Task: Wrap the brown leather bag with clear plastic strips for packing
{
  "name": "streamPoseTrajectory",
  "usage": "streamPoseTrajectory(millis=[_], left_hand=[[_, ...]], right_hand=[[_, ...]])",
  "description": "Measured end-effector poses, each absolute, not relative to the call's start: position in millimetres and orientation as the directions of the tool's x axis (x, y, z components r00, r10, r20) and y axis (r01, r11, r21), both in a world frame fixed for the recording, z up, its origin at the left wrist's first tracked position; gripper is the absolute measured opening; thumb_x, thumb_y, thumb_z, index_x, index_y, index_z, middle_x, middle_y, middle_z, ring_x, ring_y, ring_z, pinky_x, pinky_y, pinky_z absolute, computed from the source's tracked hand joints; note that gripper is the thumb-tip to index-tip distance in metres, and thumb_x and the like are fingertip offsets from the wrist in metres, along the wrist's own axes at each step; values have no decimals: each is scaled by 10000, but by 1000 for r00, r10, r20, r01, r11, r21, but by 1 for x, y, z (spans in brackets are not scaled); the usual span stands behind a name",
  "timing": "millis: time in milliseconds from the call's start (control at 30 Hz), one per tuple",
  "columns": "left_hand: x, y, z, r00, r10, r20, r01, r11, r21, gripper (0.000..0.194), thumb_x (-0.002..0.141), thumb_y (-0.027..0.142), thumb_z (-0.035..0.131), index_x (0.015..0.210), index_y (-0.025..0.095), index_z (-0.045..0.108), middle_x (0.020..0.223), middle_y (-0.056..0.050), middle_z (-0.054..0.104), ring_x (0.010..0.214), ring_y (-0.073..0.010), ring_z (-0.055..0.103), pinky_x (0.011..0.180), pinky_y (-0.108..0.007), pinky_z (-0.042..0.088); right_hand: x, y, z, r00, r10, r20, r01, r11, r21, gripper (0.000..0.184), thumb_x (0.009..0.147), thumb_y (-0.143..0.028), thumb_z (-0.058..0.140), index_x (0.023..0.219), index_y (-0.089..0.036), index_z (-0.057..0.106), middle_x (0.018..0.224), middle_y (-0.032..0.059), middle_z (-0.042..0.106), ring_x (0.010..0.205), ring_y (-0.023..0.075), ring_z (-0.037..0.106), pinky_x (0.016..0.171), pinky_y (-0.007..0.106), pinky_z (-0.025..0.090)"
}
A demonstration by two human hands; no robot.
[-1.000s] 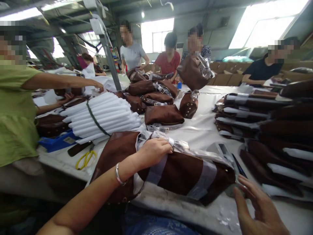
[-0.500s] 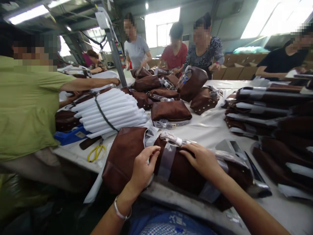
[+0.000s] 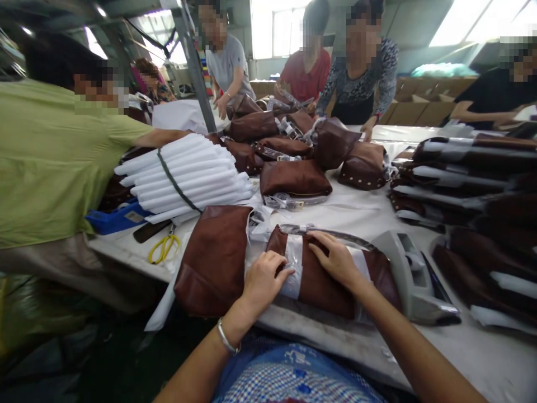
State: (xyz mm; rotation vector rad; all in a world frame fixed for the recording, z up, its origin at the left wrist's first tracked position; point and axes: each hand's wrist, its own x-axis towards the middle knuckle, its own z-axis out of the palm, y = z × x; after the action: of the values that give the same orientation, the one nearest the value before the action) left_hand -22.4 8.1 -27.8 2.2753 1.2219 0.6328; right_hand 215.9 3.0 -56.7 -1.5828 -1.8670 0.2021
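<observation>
A brown leather handbag (image 3: 327, 282) lies on its side at the table edge before me, with a whitish plastic band (image 3: 294, 254) around it. My left hand (image 3: 263, 280) is at the band, thumb and forefinger curled in a pinch on the clear plastic. Spread flat over the bag's top is my right hand (image 3: 335, 258), its fingertips near the wrapped strap (image 3: 348, 238). Another brown handbag (image 3: 213, 257) leans close by on the left. Right of the banded bag stands a grey tape dispenser (image 3: 405, 274), touching or nearly touching it.
A tied bundle of white paper rolls (image 3: 188, 176) lies left, beyond yellow-handled scissors (image 3: 164, 248) and a blue tray (image 3: 115, 218). Several brown bags (image 3: 296, 178) are heaped mid-table. Stacked bags (image 3: 465, 179) rise at right. Co-workers stand around the table, one in green (image 3: 54, 162) close at left.
The banded bag has turned so its brown side and pale bands show more. My left hand has moved right onto the band. Across the table, a co-worker's hand has lowered beside a studded bag.
</observation>
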Motion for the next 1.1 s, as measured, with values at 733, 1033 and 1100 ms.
streamPoseTrajectory(millis=[733, 1033, 1100], left_hand=[[-9, 7, -13, 396, 789, -470, 505, 241, 829, 427, 779, 519, 645, 880, 116, 742, 560, 4, 571, 493, -106, 499, 513, -214, 350], [-8, 17, -4, 413, 679, -607, 586, 312, 748, 392, 668, 488, 723, 766, 108, 719, 587, -2, 595, 496, -93, 539, 500, -198, 339], [-7, 18, -4, 406, 669, -623, 585, 333, 739, 412, 660, 499, 724, 787, 108, 719, 602, -9, 613, 522, -108, 582, 502, -198, 346]], right_hand=[[194, -31, -82, -48, 817, 575, 816, 364, -450, 270, 964, -144, 489, 1133, -231, 681, 1188, 55, 707, 1147, 247, 624, 1067, 506, 452], [197, -37, -79, -112, 780, 616, 728, 486, -483, 324, 930, -98, 517, 1172, -254, 666, 1270, 48, 668, 1192, 233, 598, 1080, 503, 448], [198, -39, -77, -155, 749, 644, 670, 559, -488, 333, 909, -80, 524, 1112, -277, 699, 1307, 38, 645, 1227, 233, 575, 1078, 506, 455]])
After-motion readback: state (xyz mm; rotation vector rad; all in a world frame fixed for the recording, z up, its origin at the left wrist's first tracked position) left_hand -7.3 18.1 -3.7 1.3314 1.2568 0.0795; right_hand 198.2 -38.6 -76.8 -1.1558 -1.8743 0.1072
